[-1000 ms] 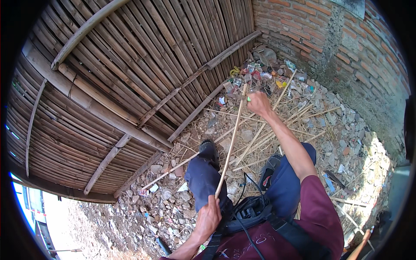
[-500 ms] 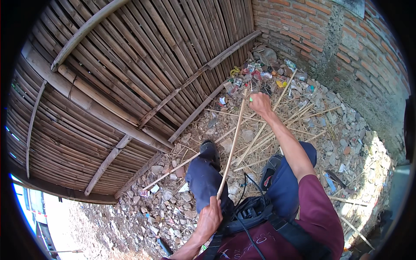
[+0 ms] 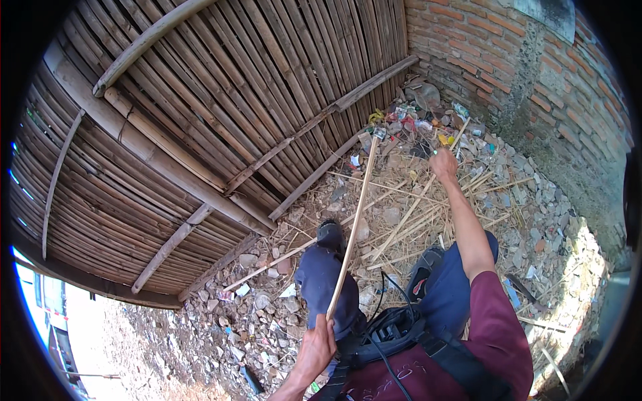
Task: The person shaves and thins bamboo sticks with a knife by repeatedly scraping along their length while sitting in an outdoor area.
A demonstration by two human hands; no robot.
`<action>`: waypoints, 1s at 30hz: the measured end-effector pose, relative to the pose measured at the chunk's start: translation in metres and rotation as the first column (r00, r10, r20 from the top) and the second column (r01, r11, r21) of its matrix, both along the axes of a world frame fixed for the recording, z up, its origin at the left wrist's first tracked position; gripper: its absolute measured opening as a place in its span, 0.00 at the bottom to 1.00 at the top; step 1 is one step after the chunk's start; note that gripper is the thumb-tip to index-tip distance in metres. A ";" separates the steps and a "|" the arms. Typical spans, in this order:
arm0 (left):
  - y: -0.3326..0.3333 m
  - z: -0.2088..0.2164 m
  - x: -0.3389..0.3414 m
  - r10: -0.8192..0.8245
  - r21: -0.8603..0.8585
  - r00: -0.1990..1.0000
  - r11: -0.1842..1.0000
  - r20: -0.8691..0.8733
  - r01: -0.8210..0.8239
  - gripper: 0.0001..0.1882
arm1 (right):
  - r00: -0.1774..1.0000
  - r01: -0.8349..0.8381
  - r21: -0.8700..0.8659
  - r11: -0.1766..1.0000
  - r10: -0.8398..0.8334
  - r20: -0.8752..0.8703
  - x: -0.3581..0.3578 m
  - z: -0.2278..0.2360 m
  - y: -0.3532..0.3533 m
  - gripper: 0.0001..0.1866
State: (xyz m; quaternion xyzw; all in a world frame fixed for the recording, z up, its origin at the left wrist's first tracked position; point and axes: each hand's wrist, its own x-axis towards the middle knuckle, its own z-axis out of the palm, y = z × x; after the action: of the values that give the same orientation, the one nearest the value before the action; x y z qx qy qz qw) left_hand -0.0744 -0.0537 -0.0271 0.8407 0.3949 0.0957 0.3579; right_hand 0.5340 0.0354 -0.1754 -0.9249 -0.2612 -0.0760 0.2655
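A long, pale bamboo strip (image 3: 355,230) slants up from my left hand (image 3: 317,350), whose fingers are closed around its lower end. The strip crosses in front of my left leg, and its far end sits over the litter near the bamboo wall. My right hand (image 3: 443,164) is apart from that strip, to the right of its far end. Its fingers are curled closed, with a small pale-green spot at them; what they hold is too small to make out. Beneath it lie several loose bamboo strips (image 3: 416,215) on the ground.
A bamboo slat wall (image 3: 287,80) rises on the left, and a brick wall (image 3: 461,47) stands at the far right. Stones and rubble (image 3: 267,321) cover the ground. Coloured litter (image 3: 408,120) gathers in the corner. A black cable (image 3: 394,284) hangs from my waist bag (image 3: 388,331).
My right hand has moved right, away from the far end of the held strip. My left hand still grips the lower end. The whole view has shifted slightly.
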 end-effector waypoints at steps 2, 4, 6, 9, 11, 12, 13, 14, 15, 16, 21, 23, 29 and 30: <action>0.016 -0.010 -0.002 0.058 0.078 0.998 0.995 -0.027 -0.056 0.07 | 0.999 0.006 0.031 0.999 -0.008 0.043 -0.003 0.006 0.006 0.13; 0.028 -0.013 0.002 0.048 0.077 0.999 0.996 -0.002 -0.048 0.07 | 0.774 -0.084 0.251 0.964 0.221 -0.593 -0.003 0.008 0.005 0.16; 0.035 -0.015 0.006 0.051 0.029 0.998 0.998 0.040 -0.052 0.07 | 0.866 -0.126 0.212 0.969 0.211 -0.453 -0.017 0.014 0.010 0.15; 0.034 -0.009 0.004 0.072 -0.032 0.996 0.997 0.058 -0.070 0.08 | 0.927 -0.305 0.261 0.916 0.348 -0.139 -0.086 0.056 0.043 0.13; 0.029 -0.003 0.013 0.025 -0.051 0.998 0.998 0.054 -0.022 0.07 | 0.914 -0.396 0.299 0.868 0.404 0.036 -0.116 0.093 0.034 0.12; 0.025 -0.001 0.018 0.011 -0.056 0.998 0.998 0.058 -0.007 0.07 | 0.900 -0.436 0.289 0.852 0.423 0.107 -0.123 0.107 0.030 0.11; 0.022 0.000 0.022 -0.015 -0.050 0.998 0.999 0.063 0.018 0.07 | 0.880 -0.474 0.277 0.836 0.440 0.179 -0.123 0.111 0.027 0.11; 0.019 0.001 0.025 -0.039 -0.044 0.997 0.998 0.067 0.042 0.07 | 0.885 -0.464 0.274 0.843 0.428 0.181 -0.122 0.116 0.025 0.11; 0.015 0.001 0.025 -0.049 -0.014 0.998 0.999 0.037 0.050 0.07 | 0.878 -0.473 0.244 0.846 0.429 0.214 -0.118 0.119 0.025 0.11; 0.011 0.002 0.025 -0.059 -0.013 0.998 0.998 0.038 0.060 0.07 | 0.868 -0.483 0.214 0.849 0.432 0.245 -0.114 0.122 0.025 0.11; 0.002 0.011 0.024 -0.079 0.002 0.995 0.997 -0.053 0.079 0.07 | 0.864 -0.467 0.158 0.870 0.410 0.293 -0.097 0.123 0.025 0.08; 0.001 0.010 0.024 -0.085 0.012 0.993 0.996 -0.082 0.086 0.07 | 0.868 -0.470 0.134 0.872 0.429 0.252 -0.086 0.117 0.025 0.07; 0.001 0.005 0.017 -0.091 0.026 0.994 0.995 -0.066 0.093 0.08 | 0.770 -0.573 0.098 0.814 0.493 0.405 -0.073 0.080 0.040 0.08; 0.001 0.005 0.015 -0.092 0.027 0.994 0.995 -0.062 0.094 0.07 | 0.769 -0.574 0.099 0.813 0.494 0.405 -0.065 0.071 0.043 0.08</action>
State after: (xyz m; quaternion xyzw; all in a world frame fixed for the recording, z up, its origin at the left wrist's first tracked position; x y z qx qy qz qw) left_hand -0.0590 -0.0529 -0.0226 0.8660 0.3645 0.0595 0.3372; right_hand 0.4689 0.0787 -0.1043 -0.7465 -0.5488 -0.1930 0.3229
